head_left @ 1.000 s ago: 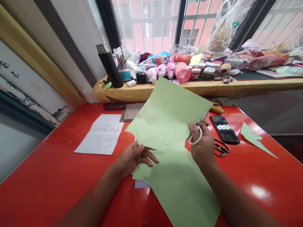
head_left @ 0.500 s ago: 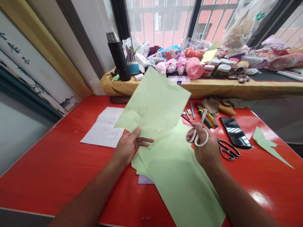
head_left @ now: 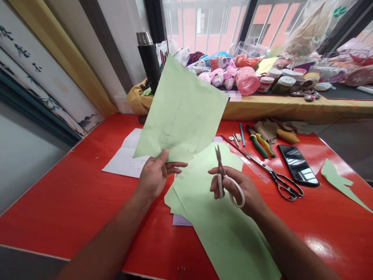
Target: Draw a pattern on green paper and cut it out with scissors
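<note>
A green paper sheet (head_left: 183, 109) with faint pencil lines is held up by its lower edge in my left hand (head_left: 154, 175), thumb in front. White-handled scissors (head_left: 221, 171) are in my right hand (head_left: 241, 188), fingers through the loops, blades pointing up and slightly parted. The blades are to the right of the raised sheet, not touching it. Beneath both hands, a larger green sheet (head_left: 227, 225) lies on the red table (head_left: 72, 206), over smaller green pieces (head_left: 176, 204).
White paper (head_left: 124, 155) lies at left. On the right are large scissors (head_left: 287, 186), pliers (head_left: 262, 146), a phone (head_left: 298, 165) and a green scrap (head_left: 338, 181). A black thermos (head_left: 148, 62) and jars (head_left: 284, 84) stand on the ledge.
My right hand has moved left and a little down with the scissors, closer to the raised sheet. The sheet is now tilted more upright. The view has shifted slightly.
</note>
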`<act>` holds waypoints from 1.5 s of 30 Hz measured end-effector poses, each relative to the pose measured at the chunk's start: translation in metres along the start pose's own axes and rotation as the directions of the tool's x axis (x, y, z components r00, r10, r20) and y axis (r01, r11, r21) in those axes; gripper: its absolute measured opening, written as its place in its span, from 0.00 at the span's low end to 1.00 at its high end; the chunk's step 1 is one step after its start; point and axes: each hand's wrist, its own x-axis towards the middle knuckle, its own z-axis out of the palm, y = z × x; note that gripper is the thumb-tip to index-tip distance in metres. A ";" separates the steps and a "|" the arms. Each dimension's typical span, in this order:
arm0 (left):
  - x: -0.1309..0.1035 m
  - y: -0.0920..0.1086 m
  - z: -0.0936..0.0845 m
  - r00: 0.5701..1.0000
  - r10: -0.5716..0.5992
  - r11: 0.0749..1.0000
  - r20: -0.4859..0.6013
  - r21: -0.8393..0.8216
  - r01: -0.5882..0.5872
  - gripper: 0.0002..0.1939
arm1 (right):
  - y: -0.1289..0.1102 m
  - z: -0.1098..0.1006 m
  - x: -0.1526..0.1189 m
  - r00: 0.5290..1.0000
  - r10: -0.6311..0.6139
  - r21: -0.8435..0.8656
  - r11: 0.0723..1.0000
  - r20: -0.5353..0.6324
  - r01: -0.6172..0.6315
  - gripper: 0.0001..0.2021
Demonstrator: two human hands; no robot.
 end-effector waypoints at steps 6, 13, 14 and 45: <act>-0.001 0.001 0.001 0.999 0.004 1.000 0.033 0.027 -0.005 0.24 | 0.005 0.001 -0.002 0.992 0.039 -0.036 0.999 0.119 -0.035 0.28; -0.005 0.000 0.005 0.997 0.010 1.000 0.079 0.001 -0.010 0.24 | 0.004 0.001 -0.002 0.986 0.066 -0.071 0.996 0.156 -0.056 0.29; -0.006 -0.001 0.004 0.996 0.007 1.000 0.088 0.006 -0.007 0.23 | 0.004 0.001 -0.002 0.985 0.069 -0.073 0.996 0.159 -0.058 0.28; -0.007 0.003 0.002 0.977 0.078 0.978 0.197 0.177 -0.114 0.24 | 0.007 -0.002 -0.003 0.987 0.049 -0.213 0.977 0.154 -0.015 0.27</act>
